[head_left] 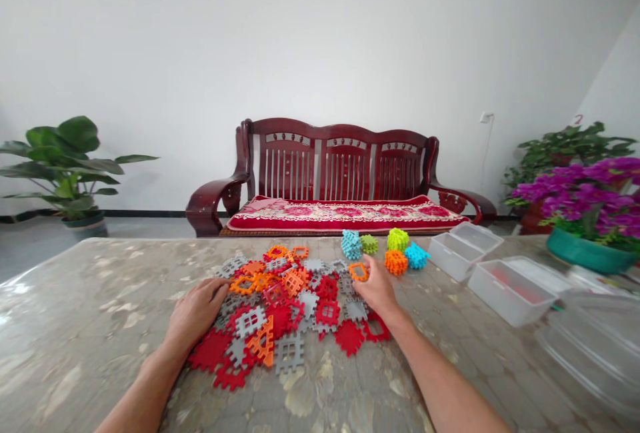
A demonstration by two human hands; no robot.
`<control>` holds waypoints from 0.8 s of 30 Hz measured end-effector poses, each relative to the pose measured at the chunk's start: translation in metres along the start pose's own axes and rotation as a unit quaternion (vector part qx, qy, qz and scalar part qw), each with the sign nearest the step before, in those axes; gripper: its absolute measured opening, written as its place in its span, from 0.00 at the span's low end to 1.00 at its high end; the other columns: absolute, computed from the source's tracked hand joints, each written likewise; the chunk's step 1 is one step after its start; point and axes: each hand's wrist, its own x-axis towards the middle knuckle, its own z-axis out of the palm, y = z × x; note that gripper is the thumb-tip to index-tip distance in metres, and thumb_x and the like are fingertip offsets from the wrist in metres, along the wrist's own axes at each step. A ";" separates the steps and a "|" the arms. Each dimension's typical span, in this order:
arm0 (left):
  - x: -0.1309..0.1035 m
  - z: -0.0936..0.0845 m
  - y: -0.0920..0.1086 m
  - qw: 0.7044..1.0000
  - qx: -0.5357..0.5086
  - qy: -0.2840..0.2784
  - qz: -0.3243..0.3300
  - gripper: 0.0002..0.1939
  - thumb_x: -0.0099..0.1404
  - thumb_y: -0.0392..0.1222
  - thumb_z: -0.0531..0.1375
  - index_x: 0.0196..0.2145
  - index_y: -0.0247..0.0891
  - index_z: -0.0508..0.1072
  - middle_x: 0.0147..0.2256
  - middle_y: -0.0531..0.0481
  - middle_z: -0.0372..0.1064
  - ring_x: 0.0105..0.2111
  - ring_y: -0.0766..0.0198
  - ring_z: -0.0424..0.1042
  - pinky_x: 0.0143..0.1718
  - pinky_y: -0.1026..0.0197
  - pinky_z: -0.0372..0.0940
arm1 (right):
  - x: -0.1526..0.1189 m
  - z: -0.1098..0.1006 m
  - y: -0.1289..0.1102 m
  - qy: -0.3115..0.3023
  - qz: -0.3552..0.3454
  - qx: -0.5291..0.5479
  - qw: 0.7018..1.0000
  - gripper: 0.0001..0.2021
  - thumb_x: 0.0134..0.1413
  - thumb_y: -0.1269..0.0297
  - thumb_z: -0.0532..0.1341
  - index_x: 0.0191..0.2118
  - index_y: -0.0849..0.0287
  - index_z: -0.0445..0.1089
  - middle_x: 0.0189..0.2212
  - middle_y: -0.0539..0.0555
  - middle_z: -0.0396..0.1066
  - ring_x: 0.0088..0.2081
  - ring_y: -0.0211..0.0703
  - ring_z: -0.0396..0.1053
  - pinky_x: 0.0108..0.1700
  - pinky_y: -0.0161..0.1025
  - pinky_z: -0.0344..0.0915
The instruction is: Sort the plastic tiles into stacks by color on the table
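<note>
A loose pile of flat notched plastic building pieces in red (213, 349), grey (289, 353) and orange (263, 343) lies between my two hands. My left hand (200, 306) rests at the pile's left edge, fingers stretched out over the pieces and touching them. At the right edge, my right hand (376, 286) pinches an orange square frame piece (358, 272) between thumb and fingers. Beyond that hand stand stacks of like pieces: light blue (351, 244), olive green (369, 244), lime (398, 240), orange (396, 262) and bright blue (417, 256).
Two clear plastic boxes (453, 256) (515, 293) stand on the right, the nearer with something red inside. Clear lids (595, 346) lie beside them. A teal pot (590, 250) of purple flowers sits behind. Past the patterned table (115, 313) is a wooden bench (345, 160).
</note>
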 end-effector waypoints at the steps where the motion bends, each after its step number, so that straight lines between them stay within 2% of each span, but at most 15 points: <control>1: 0.000 0.001 -0.001 1.000 0.000 0.000 0.001 0.24 0.68 0.52 0.45 0.46 0.43 0.77 0.52 0.45 0.75 0.52 0.53 0.73 0.55 0.54 0.64 | 0.004 -0.002 0.004 0.025 -0.004 0.010 1.000 0.33 0.40 0.68 0.62 0.58 0.61 0.65 0.48 0.61 0.72 0.51 0.52 0.70 0.54 0.46 0.65; 6: 0.002 0.003 -0.003 1.000 -0.002 0.000 0.006 0.24 0.69 0.52 0.45 0.46 0.43 0.77 0.52 0.45 0.75 0.52 0.54 0.73 0.55 0.55 0.63 | 0.033 -0.030 0.038 0.125 0.013 0.002 0.992 0.31 0.41 0.67 0.61 0.57 0.61 0.66 0.50 0.62 0.72 0.52 0.55 0.70 0.56 0.49 0.65; 9: 0.002 0.003 -0.004 1.000 -0.003 0.010 0.010 0.23 0.68 0.52 0.46 0.45 0.44 0.78 0.51 0.47 0.76 0.51 0.54 0.73 0.54 0.56 0.64 | 0.045 -0.043 0.061 0.146 0.042 -0.022 0.988 0.31 0.41 0.69 0.60 0.57 0.60 0.65 0.48 0.60 0.73 0.50 0.54 0.71 0.56 0.49 0.65; 13: 0.001 0.003 -0.005 1.000 -0.005 0.016 0.011 0.23 0.67 0.52 0.47 0.44 0.44 0.79 0.50 0.47 0.77 0.50 0.54 0.74 0.54 0.57 0.65 | 0.051 -0.046 0.079 0.157 0.060 -0.030 0.985 0.31 0.42 0.69 0.60 0.57 0.59 0.65 0.48 0.60 0.73 0.51 0.53 0.71 0.56 0.47 0.65; 18: 0.000 0.002 -0.005 1.000 -0.002 0.014 0.012 0.23 0.67 0.53 0.46 0.44 0.44 0.79 0.50 0.47 0.76 0.50 0.55 0.74 0.53 0.58 0.65 | 0.048 -0.046 0.078 0.147 0.081 -0.037 0.985 0.31 0.45 0.66 0.61 0.59 0.58 0.63 0.51 0.60 0.72 0.52 0.52 0.70 0.56 0.47 0.64; 24: -0.001 -0.002 0.001 1.000 -0.001 0.006 -0.003 0.23 0.68 0.52 0.46 0.45 0.44 0.78 0.51 0.47 0.76 0.50 0.55 0.74 0.53 0.58 0.64 | 0.036 -0.058 0.056 0.146 0.050 -0.105 0.982 0.26 0.50 0.62 0.60 0.57 0.59 0.67 0.52 0.63 0.71 0.53 0.57 0.67 0.58 0.52 0.60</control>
